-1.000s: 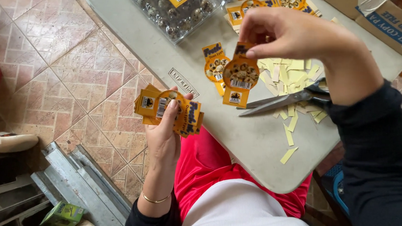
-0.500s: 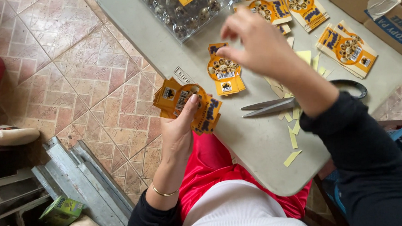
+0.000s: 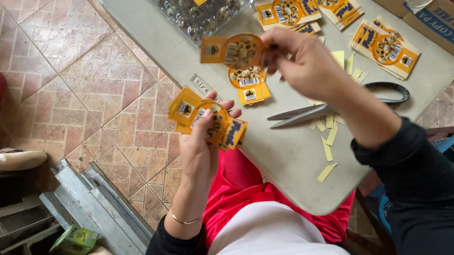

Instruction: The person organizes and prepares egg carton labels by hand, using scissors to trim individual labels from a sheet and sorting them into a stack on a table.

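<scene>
Fingers (image 3: 273,51) pinch one label (image 3: 234,50) above scissors (image 3: 338,105), paper strips (image 3: 328,148).

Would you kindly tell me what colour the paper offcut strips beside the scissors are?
Pale yellow paper strips, seen best in the head view.

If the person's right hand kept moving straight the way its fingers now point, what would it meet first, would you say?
The right hand points left, holding an orange label above the table. Straight on, it would probably pass the table's left edge over the tiled floor; the clear egg tray lies just beyond that line, though depth is unclear.
</scene>
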